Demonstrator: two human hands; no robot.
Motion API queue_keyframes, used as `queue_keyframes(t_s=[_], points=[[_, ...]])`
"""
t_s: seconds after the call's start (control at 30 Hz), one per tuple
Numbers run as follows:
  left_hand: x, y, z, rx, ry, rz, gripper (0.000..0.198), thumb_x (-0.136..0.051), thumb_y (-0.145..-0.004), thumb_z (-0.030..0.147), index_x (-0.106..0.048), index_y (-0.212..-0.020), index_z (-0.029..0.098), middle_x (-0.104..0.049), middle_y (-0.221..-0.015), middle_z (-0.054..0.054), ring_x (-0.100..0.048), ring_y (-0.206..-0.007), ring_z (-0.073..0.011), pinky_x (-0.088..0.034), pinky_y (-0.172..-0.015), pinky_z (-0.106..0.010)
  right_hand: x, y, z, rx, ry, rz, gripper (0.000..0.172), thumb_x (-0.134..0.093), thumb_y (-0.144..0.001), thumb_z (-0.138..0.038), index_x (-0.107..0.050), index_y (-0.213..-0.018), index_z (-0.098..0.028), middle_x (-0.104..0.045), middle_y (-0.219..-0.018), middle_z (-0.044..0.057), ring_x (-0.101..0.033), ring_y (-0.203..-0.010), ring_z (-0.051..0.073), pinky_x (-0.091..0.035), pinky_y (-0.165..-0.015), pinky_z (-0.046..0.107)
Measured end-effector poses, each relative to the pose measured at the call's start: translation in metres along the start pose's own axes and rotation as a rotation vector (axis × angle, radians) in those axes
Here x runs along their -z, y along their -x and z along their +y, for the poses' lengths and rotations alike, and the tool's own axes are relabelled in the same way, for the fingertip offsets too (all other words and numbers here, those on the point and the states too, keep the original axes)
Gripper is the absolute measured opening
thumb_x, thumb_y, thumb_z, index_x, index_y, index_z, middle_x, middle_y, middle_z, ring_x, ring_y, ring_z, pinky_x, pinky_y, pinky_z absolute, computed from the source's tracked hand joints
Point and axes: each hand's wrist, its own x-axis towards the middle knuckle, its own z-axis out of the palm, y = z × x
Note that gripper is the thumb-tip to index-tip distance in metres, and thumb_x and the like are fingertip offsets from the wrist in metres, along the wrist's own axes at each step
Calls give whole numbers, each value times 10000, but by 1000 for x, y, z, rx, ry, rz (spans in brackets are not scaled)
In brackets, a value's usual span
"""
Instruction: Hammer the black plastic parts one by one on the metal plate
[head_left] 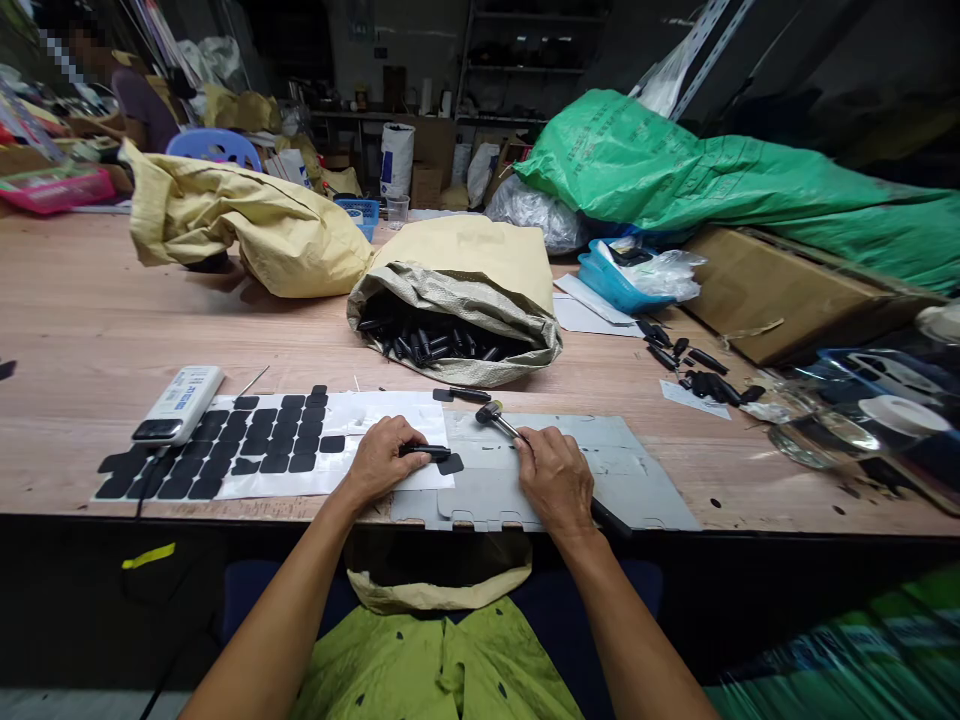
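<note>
My left hand [381, 458] is closed around a slim black plastic part [429, 452], holding it flat against a black pad piece [451, 464] at the edge of a white backing sheet [375, 412]. My right hand [553, 478] grips the handle of a small hammer [496, 417], whose head rests low over a grey metal plate [600, 470]. Rows of black pads [247, 448] cover the sheet's left half.
An open woven sack [457, 300] full of black parts lies just beyond the plate. A white remote-like device [180, 404] sits left. Loose black parts [701, 375], a cardboard box [780, 290], green bags and a glass dish lie right. Another person sits far left.
</note>
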Motion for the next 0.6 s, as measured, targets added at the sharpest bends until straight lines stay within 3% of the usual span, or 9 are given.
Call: queue_keyframes(t_s=[0.17, 0.27, 0.37, 0.47, 0.6], points=[[2, 2, 2, -55, 31, 4, 180, -575, -880, 336, -697, -888, 204, -624, -854, -39, -524, -856, -204, -417, -769, -333, -5, 2, -1, -31, -14, 4, 219, -515, -933, -285, -691, -1039, -209, -633, -916, 50, -479, -841, 193, -329, -750, 307], [5, 15, 15, -107, 141, -8, 204, -533, -916, 344, -666, -932, 190, -633, -903, -46, -543, -866, -197, -422, -780, -321, -4, 2, -2, -35, -19, 2, 216, -518, -932, -288, -689, -1040, -211, -633, -924, 48, -481, -848, 193, -324, -758, 305], [4, 39, 36, -132, 264, -168, 227, -490, -956, 354, -641, -1021, 198, -657, -930, -36, -578, -829, -172, -430, -743, -284, -4, 2, -2, -38, -14, 2, 219, -516, -933, -291, -686, -1045, -212, -631, -933, 48, -481, -855, 195, -322, -764, 304], [-8, 68, 53, -121, 214, -399, 212, -493, -964, 361, -644, -1036, 231, -682, -907, -13, -602, -788, -159, -419, -698, -260, -3, 2, -2, -38, -8, 0, 221, -515, -932, -293, -683, -1047, -208, -629, -935, 50, -478, -856, 197, -324, -765, 307], [-45, 96, 40, -6, 4, -489, 181, -511, -938, 325, -646, -1037, 256, -707, -945, -24, -650, -865, -203, -435, -732, -277, -3, 2, -2, -33, -11, -3, 226, -511, -933, -296, -681, -1048, -201, -627, -933, 57, -474, -849, 198, -319, -755, 308]])
